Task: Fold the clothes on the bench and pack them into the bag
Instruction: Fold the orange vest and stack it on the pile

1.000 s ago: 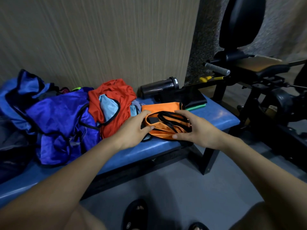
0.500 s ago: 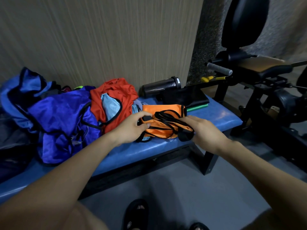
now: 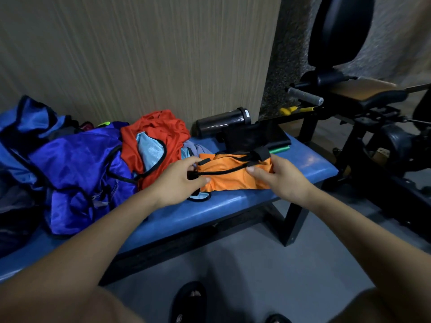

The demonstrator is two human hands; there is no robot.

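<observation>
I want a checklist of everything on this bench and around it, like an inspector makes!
Surface: blue padded bench, dark frame, grey floor below.
Job's things: orange garment with black trim, partly folded; red garment and blue garments heaped; blue bag at far left.
Clutter: dark bottle lying on its side; folded black item over something green.
Hands: left hand pinches the orange garment's left edge; right hand grips its right edge.
Cables: nothing seen.
Surroundings: exercise machine at right, panelled wall behind.
</observation>
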